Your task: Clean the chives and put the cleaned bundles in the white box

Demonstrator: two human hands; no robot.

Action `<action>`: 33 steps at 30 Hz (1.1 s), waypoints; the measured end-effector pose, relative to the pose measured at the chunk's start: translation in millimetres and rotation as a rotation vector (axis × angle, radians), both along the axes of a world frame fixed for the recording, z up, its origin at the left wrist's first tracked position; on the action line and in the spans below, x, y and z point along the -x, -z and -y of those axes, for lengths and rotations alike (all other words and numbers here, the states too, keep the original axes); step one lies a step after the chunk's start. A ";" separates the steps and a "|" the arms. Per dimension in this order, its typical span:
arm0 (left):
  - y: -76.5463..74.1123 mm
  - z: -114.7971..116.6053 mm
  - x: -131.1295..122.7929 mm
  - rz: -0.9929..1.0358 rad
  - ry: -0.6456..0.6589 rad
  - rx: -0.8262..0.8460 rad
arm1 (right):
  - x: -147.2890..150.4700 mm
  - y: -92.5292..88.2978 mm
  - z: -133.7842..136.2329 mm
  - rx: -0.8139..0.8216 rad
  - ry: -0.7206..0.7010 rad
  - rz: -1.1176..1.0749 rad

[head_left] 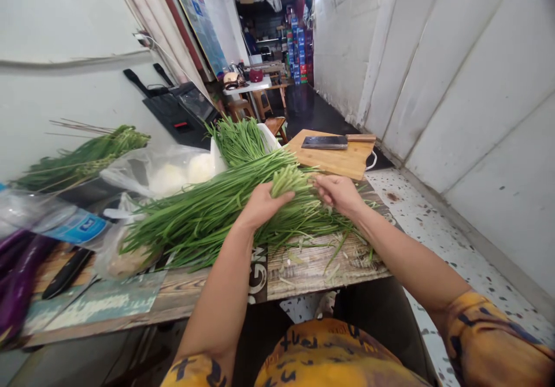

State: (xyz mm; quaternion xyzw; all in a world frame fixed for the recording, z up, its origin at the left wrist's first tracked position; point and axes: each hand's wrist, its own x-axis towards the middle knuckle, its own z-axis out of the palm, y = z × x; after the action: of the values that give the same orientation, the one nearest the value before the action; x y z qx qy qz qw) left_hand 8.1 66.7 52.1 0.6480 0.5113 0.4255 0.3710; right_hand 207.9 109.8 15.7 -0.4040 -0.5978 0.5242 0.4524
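A big heap of long green garlic chives (195, 213) lies across the middle of the table. My left hand (264, 205) is closed around a bunch of garlic chives (287, 180), its pale cut-looking stalk ends pointing away and to the right. Just right of those ends is my right hand (338, 195), its thumb and fingers pinched together; what they hold is too small to make out. Loose stalks and pale scraps (295, 258) lie on the tabletop below my hands.
A cleaver (325, 142) rests on a wooden cutting board (333, 160) at the back right. More chives (240, 138) stand in a white container (269, 137). On the left are eggplants (28, 277), a black-handled knife (67, 272), a plastic bottle (82, 225) and bagged white vegetables (173, 174).
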 end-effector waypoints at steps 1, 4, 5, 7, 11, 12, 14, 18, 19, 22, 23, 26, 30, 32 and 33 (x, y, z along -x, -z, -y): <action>-2.1 0.7 4.2 0.044 -0.040 -0.010 | -2.1 3.1 -3.2 -0.080 0.025 0.086; -9.8 4.6 17.6 0.145 -0.058 -0.051 | -2.1 14.1 -7.4 -0.467 -0.046 0.462; -12.4 6.3 21.7 0.165 -0.050 -0.069 | -0.1 17.5 -7.3 -0.597 -0.092 0.586; -16.8 9.2 28.9 0.185 -0.057 -0.103 | 4.9 22.0 -6.2 -0.784 -0.152 0.784; -16.9 9.2 34.2 0.163 -0.130 -0.138 | 10.3 19.5 -3.8 -0.962 -0.129 0.875; -14.8 7.8 32.7 0.132 -0.149 -0.134 | 10.1 17.3 -3.2 -0.980 -0.111 0.831; -9.3 4.6 25.9 0.029 -0.169 -0.120 | 9.2 12.6 -1.1 -0.970 -0.093 0.706; -0.6 1.6 6.5 -0.225 -0.043 -0.127 | 8.3 4.9 6.0 -0.797 -0.167 0.450; -0.1 2.1 2.7 -0.273 0.010 -0.132 | 8.5 3.2 7.8 -0.744 -0.182 0.403; -1.6 5.0 -3.2 -0.328 0.109 -0.121 | 8.5 -1.4 10.7 -0.581 -0.161 0.296; -2.4 5.9 -3.6 -0.320 0.112 -0.112 | 7.8 -2.5 10.4 -0.529 -0.150 0.266; -2.7 6.7 -3.3 -0.276 0.076 -0.084 | 3.3 -4.4 6.3 -0.475 -0.167 0.248; 3.5 3.3 -3.5 -0.277 0.046 -0.040 | -4.3 -1.2 -2.6 -0.601 -0.112 0.514; 7.1 1.2 -4.1 -0.275 0.041 -0.018 | -6.5 2.7 -6.4 -0.637 -0.042 0.655; 8.4 0.4 -4.4 -0.261 0.038 -0.004 | -7.2 4.8 -7.9 -0.650 0.000 0.699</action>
State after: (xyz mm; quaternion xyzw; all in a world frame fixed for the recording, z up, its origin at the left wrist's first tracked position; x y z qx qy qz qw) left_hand 12.5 66.2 43.6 0.7081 0.5420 0.3318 0.3079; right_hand 215.0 117.6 10.9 -0.3937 -0.8471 0.1429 0.3270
